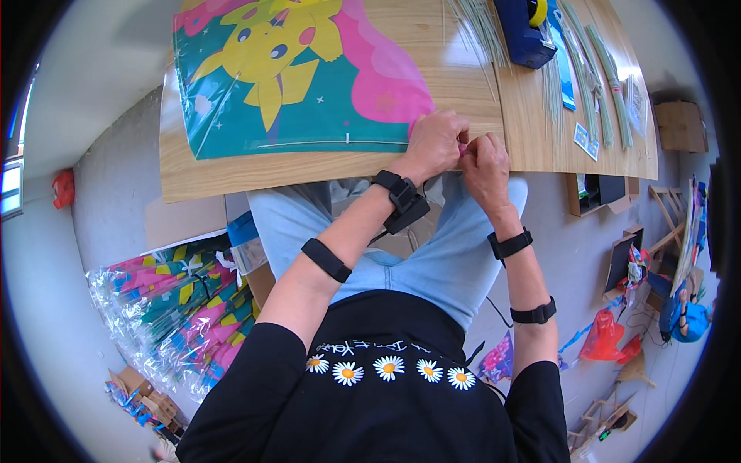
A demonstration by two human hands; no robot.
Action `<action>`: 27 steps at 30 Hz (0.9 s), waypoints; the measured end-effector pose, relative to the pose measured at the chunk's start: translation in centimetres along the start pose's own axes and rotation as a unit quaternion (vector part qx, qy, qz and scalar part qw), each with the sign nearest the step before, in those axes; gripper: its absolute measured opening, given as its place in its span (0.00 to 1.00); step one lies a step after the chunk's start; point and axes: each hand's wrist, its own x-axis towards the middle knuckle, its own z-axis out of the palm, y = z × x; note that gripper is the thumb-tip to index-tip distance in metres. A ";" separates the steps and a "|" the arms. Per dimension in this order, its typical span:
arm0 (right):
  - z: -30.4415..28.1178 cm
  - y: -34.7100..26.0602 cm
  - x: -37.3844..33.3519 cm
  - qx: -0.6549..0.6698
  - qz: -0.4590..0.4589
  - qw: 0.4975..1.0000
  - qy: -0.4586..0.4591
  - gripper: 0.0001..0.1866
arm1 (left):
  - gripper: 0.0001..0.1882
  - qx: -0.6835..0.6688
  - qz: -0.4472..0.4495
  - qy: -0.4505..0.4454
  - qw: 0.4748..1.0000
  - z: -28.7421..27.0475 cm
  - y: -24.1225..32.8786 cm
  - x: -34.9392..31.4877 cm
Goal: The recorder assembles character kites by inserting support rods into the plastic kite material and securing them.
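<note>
A thin printed kite sail point(231, 116), teal and pink with a yellow cartoon animal, lies on the wooden table point(463, 89). A slim white rod point(309, 143) with a small fitting runs along its near edge. My left hand point(434, 147) is closed on the sail's pink right corner at the table's front edge. Close beside it, my right hand point(486, 170) pinches with bent fingers at the same corner. A bit of pink shows between the two hands. The fingertips partly hide what they grip there.
At the table's right stand a dark blue tape dispenser point(525, 35) and bundles of thin pale rods point(610, 85). A small printed card point(587, 141) lies near them. Packed colourful kites point(177, 309) in clear plastic are on the left below the table. Cardboard boxes point(679, 126) stand right.
</note>
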 end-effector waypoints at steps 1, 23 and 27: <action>0.0 0.0 0.0 0.000 0.000 1.000 0.000 0.03 | 0.03 -0.029 0.002 -0.011 1.000 -0.2 0.0 0.0; -0.6 0.3 0.0 0.020 0.008 0.999 -0.032 0.02 | 0.06 -0.020 -0.007 0.003 1.000 0.1 -0.1 -0.4; -0.5 0.6 -0.1 0.017 0.008 0.999 -0.037 0.02 | 0.04 -0.020 -0.011 0.002 1.000 0.3 -0.1 -0.3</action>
